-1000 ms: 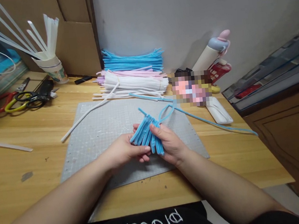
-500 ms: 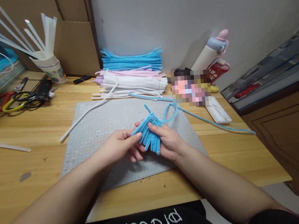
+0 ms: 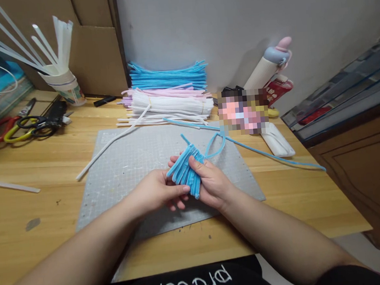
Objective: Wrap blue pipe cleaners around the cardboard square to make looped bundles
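A fan-shaped piece of blue pipe cleaners, its strands folded side by side, is held above the grey cutting mat. My right hand grips its right side, with the thumb on top and the other fingers behind. My left hand pinches the lower ends of the strands, thumb in front and fingers partly hidden beneath. A short blue end sticks up at the piece's top left. From its upper right a loop of blue pipe cleaner curls out over the mat.
Bundles of blue pipe cleaners and white pipe cleaners lie against the wall. A long blue pipe cleaner stretches to the right. Scissors and a cup of white strips are at the left, a bottle at the back right.
My left thumb has slid down and right, from the left side of the blue piece to its lower strand ends. The piece has shifted slightly left in my right hand.
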A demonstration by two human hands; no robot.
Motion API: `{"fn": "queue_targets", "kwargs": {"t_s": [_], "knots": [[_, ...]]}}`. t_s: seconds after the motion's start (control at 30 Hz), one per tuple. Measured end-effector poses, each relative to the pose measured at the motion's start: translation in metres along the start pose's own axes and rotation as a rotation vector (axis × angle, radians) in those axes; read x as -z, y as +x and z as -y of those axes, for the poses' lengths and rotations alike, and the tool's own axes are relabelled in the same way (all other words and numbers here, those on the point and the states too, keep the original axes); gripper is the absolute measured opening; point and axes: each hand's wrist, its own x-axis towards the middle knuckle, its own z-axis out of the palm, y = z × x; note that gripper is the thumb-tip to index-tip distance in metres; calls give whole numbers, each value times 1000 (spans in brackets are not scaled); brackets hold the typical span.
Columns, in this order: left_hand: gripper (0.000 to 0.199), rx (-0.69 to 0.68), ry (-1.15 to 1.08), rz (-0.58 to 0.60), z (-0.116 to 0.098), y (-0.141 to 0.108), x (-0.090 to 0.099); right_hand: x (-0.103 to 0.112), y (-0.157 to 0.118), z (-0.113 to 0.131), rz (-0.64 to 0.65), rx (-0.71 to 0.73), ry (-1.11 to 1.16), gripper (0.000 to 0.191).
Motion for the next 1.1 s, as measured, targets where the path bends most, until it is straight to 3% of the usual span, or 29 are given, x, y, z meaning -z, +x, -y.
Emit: {"fn": "queue_targets", "kwargs": {"t_s": [0.2, 0.37, 0.57, 0.63, 0.73, 0.8, 0.97, 1.1], "knots": [[17, 39, -106, 6, 1, 0, 1, 2, -1, -1, 49, 18, -24, 24], [18, -42, -246, 61, 3, 2, 3, 2, 1, 2, -7, 5, -22, 25], [28, -83, -178, 29, 6, 6, 3, 1, 0, 2, -25, 0, -27, 24], [38, -102, -67, -57, 6, 6, 3, 1, -1, 1, -7, 26, -66, 27], [45, -228, 107, -379, 1, 1, 5, 2, -4, -1, 22, 91, -207, 29], [45, -313, 129, -508, -4, -2, 8, 3, -7, -3, 53, 84, -344, 29], [33, -185, 56, -306, -9, -9, 14, 1, -14, -4, 105, -99, -533, 29], [28, -126, -56, -366, -8, -7, 15, -1, -16, -1, 218, -242, -358, 35]]}}
